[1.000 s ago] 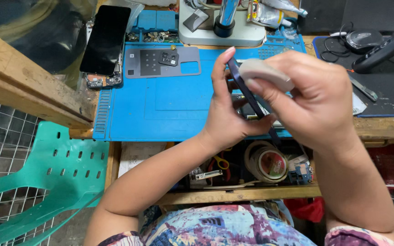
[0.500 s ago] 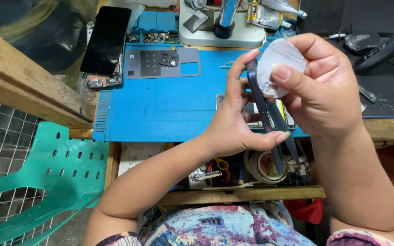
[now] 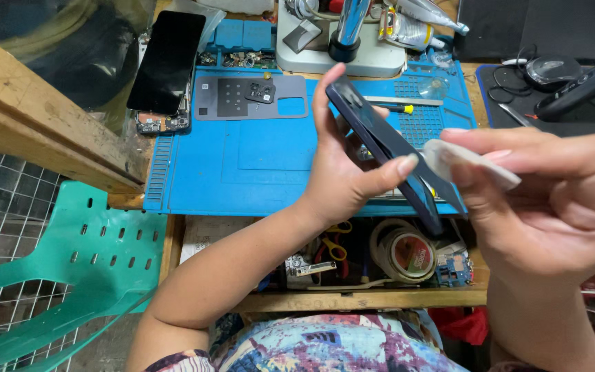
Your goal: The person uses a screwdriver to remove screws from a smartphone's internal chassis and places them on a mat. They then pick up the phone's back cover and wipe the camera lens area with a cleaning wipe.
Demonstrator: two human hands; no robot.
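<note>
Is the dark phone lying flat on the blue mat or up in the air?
Up in the air. The left hand grips the dark phone tilted on edge above the blue mat.

Left hand (image 3: 342, 176) is reaching up from bottom left, fingers curled in a grip, thumb extended. Right hand (image 3: 552, 200) is pinching beside it, fingers together.
</note>
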